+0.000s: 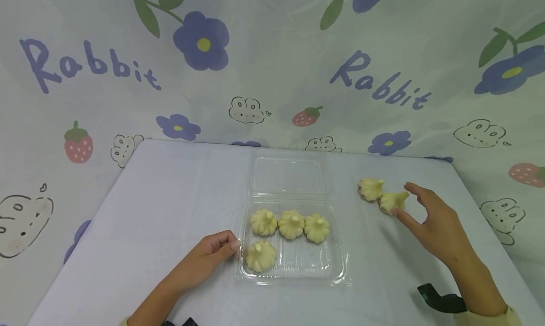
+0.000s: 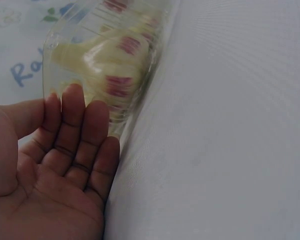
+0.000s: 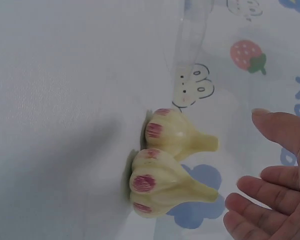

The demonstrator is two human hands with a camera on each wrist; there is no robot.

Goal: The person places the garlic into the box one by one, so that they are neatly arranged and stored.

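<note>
A clear plastic clamshell box (image 1: 298,259) lies with its lid (image 1: 289,174) folded back. Inside, three garlic bulbs (image 1: 291,224) line the far side, and another garlic bulb (image 1: 261,256) sits at the near left. My left hand (image 1: 208,254) pinches the box's left rim between thumb and fingers. Two more garlic bulbs stand side by side on the table to the right, the farther one (image 1: 370,189) and the nearer one (image 1: 391,202). Over the nearer bulb, my right hand (image 1: 438,229) spreads thumb and fingers; in the right wrist view they are apart from its stem.
A white cloth (image 1: 170,198) covers the table. Behind it hangs a printed curtain (image 1: 272,70) with flowers, rabbits and strawberries. A black strap (image 1: 443,301) is by the right wrist.
</note>
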